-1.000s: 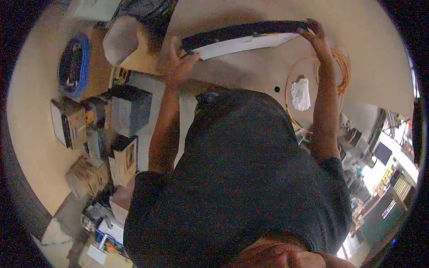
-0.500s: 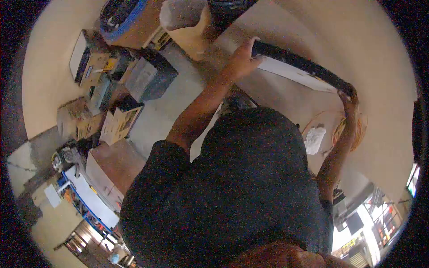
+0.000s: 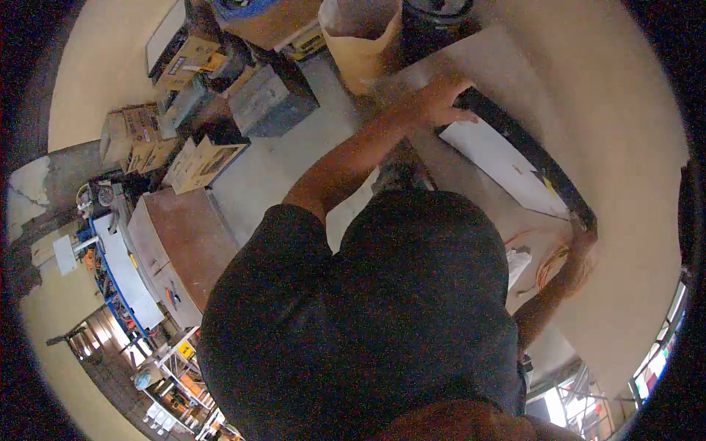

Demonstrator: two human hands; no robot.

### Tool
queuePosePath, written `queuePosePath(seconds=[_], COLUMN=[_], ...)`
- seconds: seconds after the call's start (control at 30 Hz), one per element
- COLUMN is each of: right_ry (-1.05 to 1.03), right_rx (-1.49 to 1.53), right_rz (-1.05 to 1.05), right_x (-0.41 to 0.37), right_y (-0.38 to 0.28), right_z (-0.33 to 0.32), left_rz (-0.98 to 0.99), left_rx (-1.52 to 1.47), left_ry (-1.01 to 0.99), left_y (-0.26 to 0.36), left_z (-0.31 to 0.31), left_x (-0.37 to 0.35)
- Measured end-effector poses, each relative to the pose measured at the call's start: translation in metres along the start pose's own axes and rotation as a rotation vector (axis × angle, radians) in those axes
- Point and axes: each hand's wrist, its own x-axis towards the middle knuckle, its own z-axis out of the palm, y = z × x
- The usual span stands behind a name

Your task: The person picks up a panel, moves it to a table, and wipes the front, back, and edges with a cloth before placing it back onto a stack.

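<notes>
A long panel with a black edge and a white face [image 3: 507, 165] is held between my two hands, close to the beige wall. My left hand [image 3: 448, 101] grips its upper left end, thumb and fingers wrapped round the corner. At the lower right end, my right hand [image 3: 583, 244] is closed on the other corner, its fingers partly hidden. Below the right hand, a coil of orange cable [image 3: 555, 264] shows beside my forearm, and a white crumpled thing [image 3: 518, 263] is near it.
Open cardboard boxes [image 3: 206, 165] and a grey box [image 3: 272, 103] stand on the floor to the left. A tall tan bin [image 3: 360, 59] and a black container [image 3: 437, 33] are at the top. A brown-topped cabinet [image 3: 184, 228] stands lower left.
The panel has tilted more steeply, its right end swinging downward with my right hand. My left hand has moved rightward and slightly down. The whole view has also turned.
</notes>
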Motion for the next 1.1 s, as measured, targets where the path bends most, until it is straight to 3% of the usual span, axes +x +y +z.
queuePosePath(seconds=[0.07, 0.2, 0.27, 0.4, 0.47, 0.5, 0.57, 0.6, 0.67, 0.7, 0.77, 0.8, 0.87, 0.9, 0.97, 1.03, 1.1], right_ry=[-0.098, -0.067, -0.123, -0.176, -0.335, -0.337, -0.561, -0.56, -0.527, -0.511, -0.337, -0.339, -0.229, -0.23, -0.376, -0.577, -0.57], right_rx=[0.157, 0.26, 0.378, 0.444, 0.198, 0.198, -0.346, -0.346, -0.471, -0.511, -0.255, -0.25, -0.098, -0.087, -0.064, -0.187, 0.031], right_rz=[0.072, 0.024, 0.03, 0.087, 0.028, 0.024, 0.087, 0.078, -0.166, -0.247, -0.335, -0.341, -0.648, -0.661, -0.419, -0.346, -0.371], right_x=[-0.012, -0.024, -0.025, -0.035, -0.033, -0.03, -0.018, -0.013, -0.006, -0.006, -0.016, -0.01, 0.004, 0.005, 0.002, 0.005, 0.005], right_y=[0.0, 0.003, 0.008, -0.045, -0.057, -0.073, -0.1, -0.088, -0.067, -0.072, -0.146, -0.148, -0.145, -0.142, -0.132, -0.124, -0.126], right_z=[0.005, 0.014, 0.014, -0.004, -0.012, -0.016, -0.018, -0.012, 0.0, 0.001, -0.007, -0.001, 0.009, 0.017, 0.041, 0.049, 0.053], left_rz=[-0.141, -0.178, -0.009, 0.064, 0.249, 0.247, 0.265, 0.262, 0.07, 0.069, 0.084, 0.078, 0.078, 0.066, 0.166, 0.093, 0.091], left_rx=[0.049, -0.086, 0.005, 0.015, 0.551, 0.553, 0.527, 0.533, 0.495, 0.498, 0.467, 0.471, 0.484, 0.495, 0.458, 0.411, 0.306], left_ry=[-0.087, -0.176, 0.013, 0.002, -0.031, -0.028, -0.188, -0.181, -0.446, -0.445, -0.416, -0.414, -0.49, -0.484, -0.32, -0.321, -0.361], left_y=[0.009, 0.008, 0.0, 0.028, 0.054, 0.066, 0.085, 0.088, 0.087, 0.085, 0.082, 0.083, 0.088, 0.087, 0.083, 0.076, 0.071], left_z=[-0.001, -0.001, 0.009, 0.005, 0.009, 0.013, 0.025, 0.034, 0.054, 0.055, 0.054, 0.053, 0.051, 0.051, 0.057, 0.07, 0.07], left_x=[-0.009, -0.013, -0.019, -0.004, 0.012, 0.017, 0.026, 0.028, 0.029, 0.029, 0.029, 0.03, 0.031, 0.029, 0.021, 0.023, 0.022])
